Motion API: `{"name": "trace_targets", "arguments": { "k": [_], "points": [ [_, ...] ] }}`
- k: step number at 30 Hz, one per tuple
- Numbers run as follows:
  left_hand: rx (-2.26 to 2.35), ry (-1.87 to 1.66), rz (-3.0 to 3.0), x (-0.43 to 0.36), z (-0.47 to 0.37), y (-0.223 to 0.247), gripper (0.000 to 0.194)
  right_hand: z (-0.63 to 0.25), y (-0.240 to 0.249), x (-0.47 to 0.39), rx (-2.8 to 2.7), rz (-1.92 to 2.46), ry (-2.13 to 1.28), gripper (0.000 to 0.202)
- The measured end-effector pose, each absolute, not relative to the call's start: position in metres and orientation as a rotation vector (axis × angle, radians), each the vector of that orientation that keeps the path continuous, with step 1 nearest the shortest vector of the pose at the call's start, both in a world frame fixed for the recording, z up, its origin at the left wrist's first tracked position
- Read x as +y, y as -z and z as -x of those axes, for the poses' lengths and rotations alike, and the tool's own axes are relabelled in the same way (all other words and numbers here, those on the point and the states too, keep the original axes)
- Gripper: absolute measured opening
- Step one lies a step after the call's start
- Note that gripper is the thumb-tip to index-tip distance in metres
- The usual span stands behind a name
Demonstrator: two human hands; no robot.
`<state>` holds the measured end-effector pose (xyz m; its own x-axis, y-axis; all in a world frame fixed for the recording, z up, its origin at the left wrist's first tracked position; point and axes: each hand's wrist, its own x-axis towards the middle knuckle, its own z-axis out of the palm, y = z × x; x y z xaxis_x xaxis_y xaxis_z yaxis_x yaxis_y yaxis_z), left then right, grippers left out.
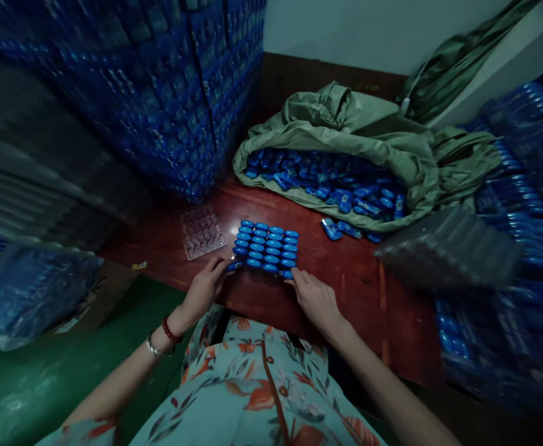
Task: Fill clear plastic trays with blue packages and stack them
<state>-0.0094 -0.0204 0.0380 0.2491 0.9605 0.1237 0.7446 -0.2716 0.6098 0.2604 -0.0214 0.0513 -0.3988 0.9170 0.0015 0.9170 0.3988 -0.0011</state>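
Several small glossy blue oval containers (272, 251) stand packed in rows on the red-brown table, directly before me. At the block's near left corner, the fingers of my left hand (205, 286) are closed on a blue container (234, 266). My right hand (315, 298) pinches another blue container (286, 274) at the near right corner. Whatever lies beneath the block is hidden. Just left of it lies a clear plastic tray (202, 231) with moulded pockets.
Behind the block, an open green sack (345, 133) holds loose blue containers, a few spilled in front. Wrapped blue stacks (160, 93) rise at the left back and along the right (522, 198). A stack of clear trays (452, 248) stands at the right of the table (345, 285).
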Motion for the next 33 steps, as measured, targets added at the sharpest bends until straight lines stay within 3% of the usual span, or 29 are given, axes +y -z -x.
{"name": "trace_targets", "arguments": {
  "k": [3, 8, 11, 16, 21, 33],
  "points": [
    [1.568, -0.985, -1.709, -0.021, 0.015, -0.037, 0.022, -0.255, -0.056, -0.016, -2.738, 1.702, -0.063, 0.029],
    [1.666, -1.051, -1.407, -0.022, 0.015, -0.038, 0.027, -0.242, -0.062, -0.012, -2.859, 1.773, -0.138, 0.026],
    [1.689, -1.057, -1.603, -0.024, 0.012, -0.04, 0.022, -0.241, -0.066, -0.008, -2.899, 1.8, -0.121, 0.024],
    [1.59, -0.884, -2.05, -0.034, 0.011, -0.034, 0.043, -0.255, -0.064, -0.002, -2.879, 1.653, -0.129, 0.024],
    [1.356, -0.796, -2.352, -0.03, 0.015, -0.026, 0.046, -0.268, -0.047, -0.011, -2.562, 1.574, -0.068, 0.032],
    [0.841, -0.458, -2.664, 0.021, 0.045, -0.016, 0.052, -0.269, -0.041, 0.0, -2.38, 1.337, -0.416, 0.031]
  ]
}}
